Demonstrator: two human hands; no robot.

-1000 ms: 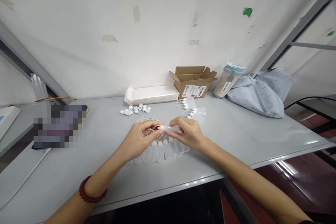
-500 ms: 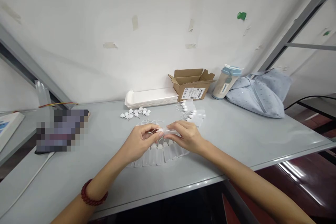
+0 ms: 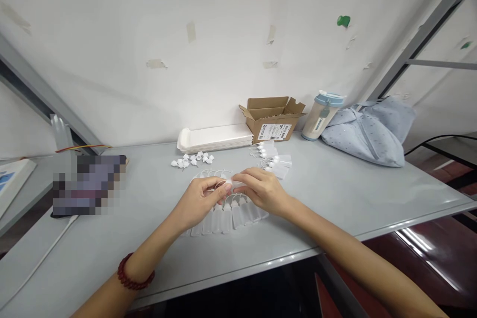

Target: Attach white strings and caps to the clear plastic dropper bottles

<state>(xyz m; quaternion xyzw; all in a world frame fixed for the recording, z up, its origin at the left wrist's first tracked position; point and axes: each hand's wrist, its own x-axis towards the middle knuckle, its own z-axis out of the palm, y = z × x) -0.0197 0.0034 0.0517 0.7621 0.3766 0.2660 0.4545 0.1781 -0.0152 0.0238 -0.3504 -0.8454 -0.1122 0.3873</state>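
My left hand (image 3: pixel 199 201) and my right hand (image 3: pixel 261 190) meet over the grey table (image 3: pixel 335 194). Together they pinch a small clear plastic bottle with a white cap (image 3: pixel 230 183), the left fingers at the cap end, the right fingers round the body. Just below the hands lies a row of several similar clear bottles (image 3: pixel 227 217) side by side. A little pile of loose white caps (image 3: pixel 192 160) sits further back, and another group of capped bottles (image 3: pixel 275 159) lies behind my right hand.
At the back stand a stack of white trays (image 3: pixel 216 138), an open cardboard box (image 3: pixel 273 118), a blue-lidded tumbler (image 3: pixel 321 115) and a pale blue cloth bag (image 3: pixel 372 131). A blurred dark item (image 3: pixel 87 184) and a white cable (image 3: pixel 37 253) lie at the left.
The two hands have closed in a little on each other over the small bottle. The view has shifted slightly; the things on the table stay put.
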